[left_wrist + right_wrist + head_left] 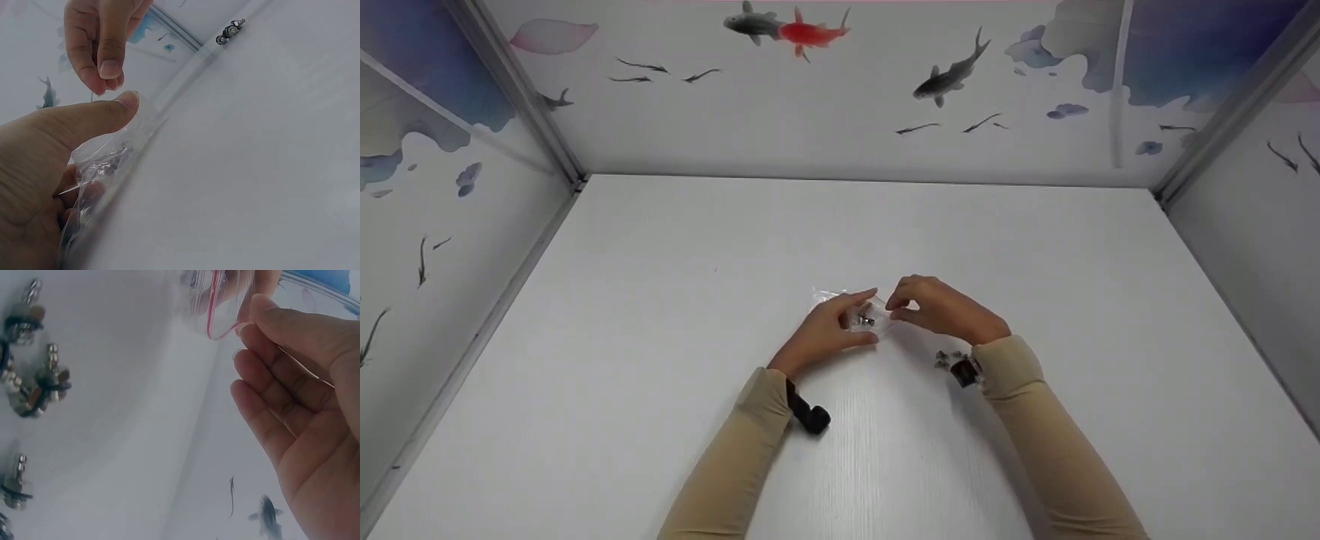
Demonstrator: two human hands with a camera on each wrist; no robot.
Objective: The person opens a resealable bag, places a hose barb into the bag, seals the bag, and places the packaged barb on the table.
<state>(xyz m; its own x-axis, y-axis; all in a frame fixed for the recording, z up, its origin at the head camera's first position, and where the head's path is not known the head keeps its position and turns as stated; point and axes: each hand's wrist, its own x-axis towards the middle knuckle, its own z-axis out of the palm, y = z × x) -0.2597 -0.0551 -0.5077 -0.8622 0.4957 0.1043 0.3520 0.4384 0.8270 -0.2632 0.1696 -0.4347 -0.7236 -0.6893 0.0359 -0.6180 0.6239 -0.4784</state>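
Some metal parts (866, 319) in one clear bag (879, 310), left fingers (856, 298) holding it, right fingers (265, 343) pinching its edge

Booth-type work station, likely for recording; wider room can't be told. White desk (585, 375) closed in by back panel (825, 127) and side panels (487, 232), printed with ink-style fish (952, 75) and blue washes (1207, 52). Metal posts (514, 90) at corners, black wrist camera (814, 420) worn.

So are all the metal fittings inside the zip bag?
No, the right wrist view shows several metal fittings lying loose on the white table, outside the clear zip bag.
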